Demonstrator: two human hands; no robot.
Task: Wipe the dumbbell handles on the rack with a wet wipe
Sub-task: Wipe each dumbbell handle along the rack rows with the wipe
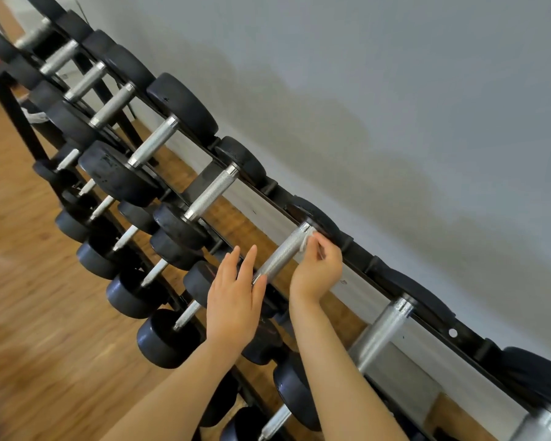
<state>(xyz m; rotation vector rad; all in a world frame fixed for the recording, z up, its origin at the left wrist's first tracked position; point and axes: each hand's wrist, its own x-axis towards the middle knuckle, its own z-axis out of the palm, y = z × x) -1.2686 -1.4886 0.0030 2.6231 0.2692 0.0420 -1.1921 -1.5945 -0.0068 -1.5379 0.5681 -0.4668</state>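
Handle: knurled steel handle (282,251) on the rack's (357,253) top row, by the wall.
Wipe: small wet wipe (306,238) pressed at the handle's far end.
Right hand (318,268): fingers pinching the wipe.
Left hand (236,294): fingers straight, steadying the near end.
Risk: that scrap could slip off, leaving knurling unwiped.

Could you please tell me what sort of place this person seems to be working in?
Most likely a gym or weights room: a long black rack holds rows of dumbbells with knurled metal handles, set on a wood floor against a plain wall.
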